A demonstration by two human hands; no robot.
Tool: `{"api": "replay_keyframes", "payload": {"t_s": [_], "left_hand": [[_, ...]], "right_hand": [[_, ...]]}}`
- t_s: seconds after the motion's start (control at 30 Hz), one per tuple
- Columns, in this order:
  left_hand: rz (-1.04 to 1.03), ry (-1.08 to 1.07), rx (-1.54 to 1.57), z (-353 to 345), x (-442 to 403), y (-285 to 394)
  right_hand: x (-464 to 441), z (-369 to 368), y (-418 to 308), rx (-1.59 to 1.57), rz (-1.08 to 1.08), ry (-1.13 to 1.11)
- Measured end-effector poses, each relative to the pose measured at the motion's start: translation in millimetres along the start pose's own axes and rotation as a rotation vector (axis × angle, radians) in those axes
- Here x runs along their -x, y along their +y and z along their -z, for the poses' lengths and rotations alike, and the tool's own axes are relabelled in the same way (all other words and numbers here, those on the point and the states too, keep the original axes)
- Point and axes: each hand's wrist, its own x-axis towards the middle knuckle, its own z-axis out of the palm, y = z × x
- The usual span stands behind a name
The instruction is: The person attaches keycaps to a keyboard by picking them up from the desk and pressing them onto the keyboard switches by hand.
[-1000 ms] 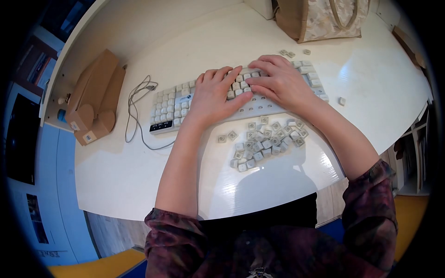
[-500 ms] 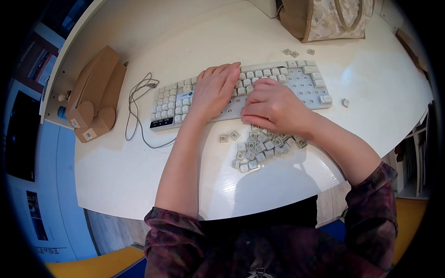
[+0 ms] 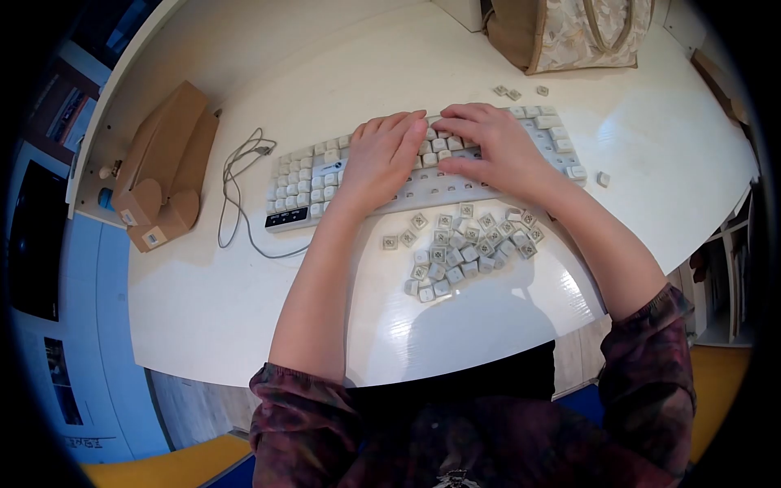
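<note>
Two hands at a partly capped keyboard (image 3: 455, 192), mid-surface.
The left hand (image 3: 378, 167) lies across it, fingers mostly together, any grip hidden; the right hand (image 3: 500, 154) has thumb and forefinger apart over its middle. The keyboard looks stiff, likely to slide on the smooth surface (image 3: 203, 325), best steadied by its long edges. Loose keycaps (image 3: 469, 254) on the near side seem light, hard and slippery: pinch opposite sides.

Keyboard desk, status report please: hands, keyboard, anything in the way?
Left hand flat on keyboard; right hand over it, open. Keyboard only partly capped. Loose keycaps heaped in front; nothing visibly blocking.
</note>
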Motion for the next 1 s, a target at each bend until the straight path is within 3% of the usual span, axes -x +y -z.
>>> {"api": "replay_keyframes", "payload": {"t_s": [0.3, 0.4, 0.6, 0.8, 0.9, 1.0], "left_hand": [[0.007, 0.003, 0.029, -2.5, -0.2, 2.5], [0.003, 0.012, 0.037, -3.8, 0.2, 1.0], [0.018, -0.076, -0.03, 2.3, -0.5, 5.3], [-0.005, -0.075, -0.052, 2.7, 0.0, 7.2], [0.007, -0.113, -0.087, 4.8, 0.7, 8.5], [0.016, -0.144, -0.117, 11.4, 4.6, 16.6]], "right_hand": [[-5.4, 9.4, -5.6, 0.065, -0.006, -0.019], [-12.6, 23.5, -22.3, 0.145, -0.157, -0.27], [0.1, -6.4, -7.0, 0.32, 0.179, 0.187], [-3.5, 5.6, -20.0, 0.366, 0.038, -0.084], [-3.2, -7.0, -1.6, 0.319, 0.105, 0.079], [-1.2, -9.0, 1.3, 0.329, 0.094, 0.069]]}}
